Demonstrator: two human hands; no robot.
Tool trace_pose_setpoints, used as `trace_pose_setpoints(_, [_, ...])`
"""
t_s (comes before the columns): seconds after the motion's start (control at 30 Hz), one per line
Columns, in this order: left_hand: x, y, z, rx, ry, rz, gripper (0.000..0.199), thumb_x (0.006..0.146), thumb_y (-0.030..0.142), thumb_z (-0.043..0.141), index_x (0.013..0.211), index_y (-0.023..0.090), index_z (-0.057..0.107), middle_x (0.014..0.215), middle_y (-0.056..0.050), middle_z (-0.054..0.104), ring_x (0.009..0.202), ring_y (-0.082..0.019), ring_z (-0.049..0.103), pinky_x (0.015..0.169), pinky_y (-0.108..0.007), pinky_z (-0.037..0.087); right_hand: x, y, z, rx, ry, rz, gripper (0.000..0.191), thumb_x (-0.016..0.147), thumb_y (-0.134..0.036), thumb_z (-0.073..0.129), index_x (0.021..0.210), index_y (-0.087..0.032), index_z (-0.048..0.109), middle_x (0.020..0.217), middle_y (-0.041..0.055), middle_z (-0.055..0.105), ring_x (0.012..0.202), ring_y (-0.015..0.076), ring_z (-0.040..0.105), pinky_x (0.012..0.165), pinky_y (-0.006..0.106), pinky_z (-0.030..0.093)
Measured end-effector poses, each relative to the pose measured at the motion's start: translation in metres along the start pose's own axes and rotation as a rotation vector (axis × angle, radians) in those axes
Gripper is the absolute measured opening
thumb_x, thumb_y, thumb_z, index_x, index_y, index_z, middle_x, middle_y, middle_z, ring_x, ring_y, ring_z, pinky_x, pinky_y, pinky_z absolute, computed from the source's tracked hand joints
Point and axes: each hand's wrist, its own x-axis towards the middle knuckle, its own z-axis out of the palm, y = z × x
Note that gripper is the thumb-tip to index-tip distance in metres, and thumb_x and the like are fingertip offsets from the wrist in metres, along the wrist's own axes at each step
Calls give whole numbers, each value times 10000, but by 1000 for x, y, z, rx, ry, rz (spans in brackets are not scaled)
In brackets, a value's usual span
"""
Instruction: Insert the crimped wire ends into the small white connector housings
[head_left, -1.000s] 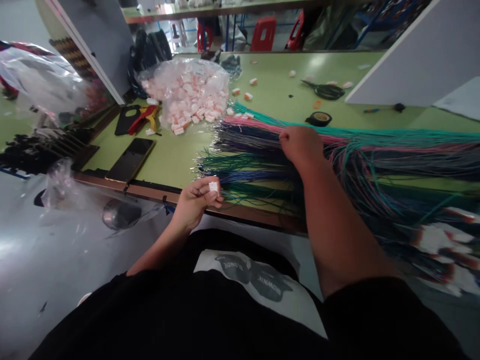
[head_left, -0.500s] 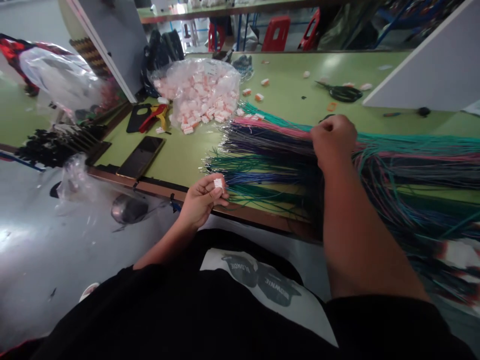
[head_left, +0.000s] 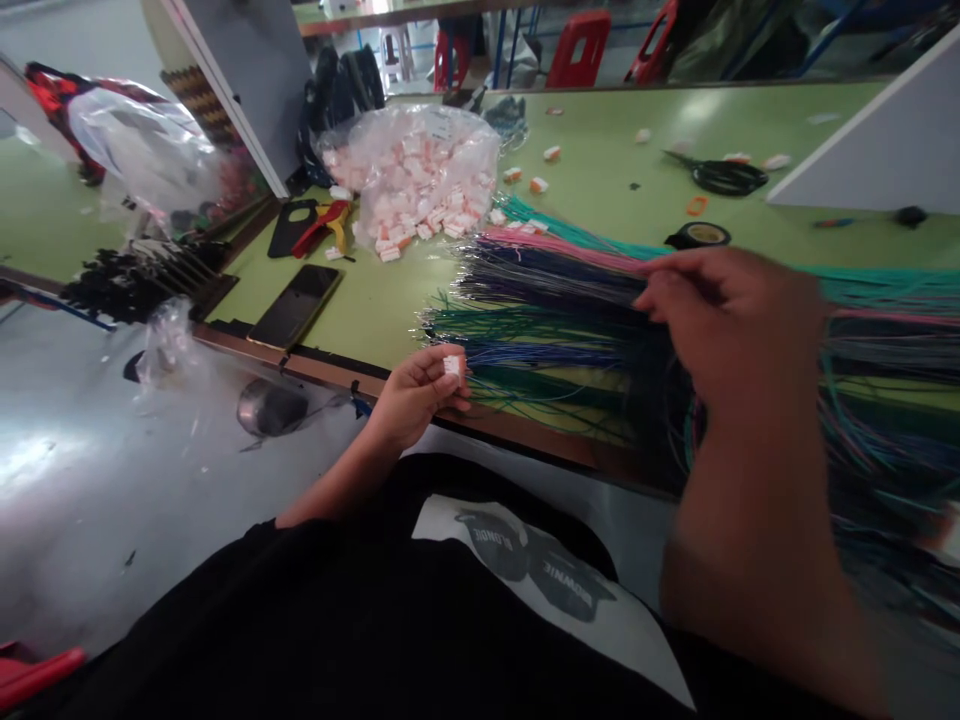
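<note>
— Our right hand [head_left: 739,320] has moved rightward along the wires since the earlier frame, and the round roll of black tape [head_left: 699,235] that it hid then shows again just beyond it.

— How do its fingers stand now?

— Thumb and forefinger curve toward each other over the long, thin pink wires [head_left: 555,250] and dark purple-grey wires [head_left: 540,277]; we cannot tell whether a strand is caught between them.

— And our left hand [head_left: 420,395]?

— There we pinch a small white-and-orange plastic connector [head_left: 453,367] between thumb and fingers, at the near edge of the green tabletop [head_left: 390,300], just beside the thin blue wires [head_left: 547,353].

— What do we see around them?

— Thin teal wires [head_left: 574,231] run along the far side of the bundle, whose left ends carry shiny tips. Past those ends sits a clear plastic bag [head_left: 450,125] filled with more such connectors. Left of it we have a red-and-yellow hand tool [head_left: 322,228], with a dark rectangular phone [head_left: 295,308] nearer us. Black-handled scissors [head_left: 724,177] lie beyond the tape.
</note>
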Motion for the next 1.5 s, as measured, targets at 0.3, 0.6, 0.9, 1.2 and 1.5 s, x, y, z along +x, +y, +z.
trace_pose_setpoints(0.3, [0,2,0,-21,-59,-30,410,594,236,849,944,160,648,702,14,680,558,-96,625,545,-216,540,-49,-39,47,298,-489,-553,204,849,-217,511,849,-235,714,851,30,738,795,175,653,700,280,444])
trace_pose_setpoints(0.6, [-1,3,-1,-63,-111,-12,369,620,218,845,941,163,672,681,25,667,571,-96,636,537,-200,534,-50,-27,52,74,-413,-438,174,811,-207,507,714,-221,651,735,30,661,714,170,576,605,279,341])
trace_pose_setpoints(0.9, [0,1,-4,-62,-128,10,380,622,247,860,949,157,686,695,19,680,593,-101,652,563,-209,545,-59,-33,55,-76,-302,-503,218,826,-163,466,648,-200,586,703,22,620,672,137,518,539,266,231])
trace_pose_setpoints(1.2, [0,5,-2,-35,-123,-34,367,622,246,855,943,147,705,665,26,676,551,-89,641,532,-196,531,-62,-31,63,-11,-295,-544,219,805,-133,451,612,-200,528,660,21,584,653,136,493,563,272,256])
trace_pose_setpoints(1.5, [0,7,-1,16,-125,-70,309,641,226,830,920,140,727,623,22,664,519,-82,621,513,-189,511,-61,-27,64,125,-414,-479,178,801,-159,467,671,-205,580,690,27,613,686,149,543,636,264,348])
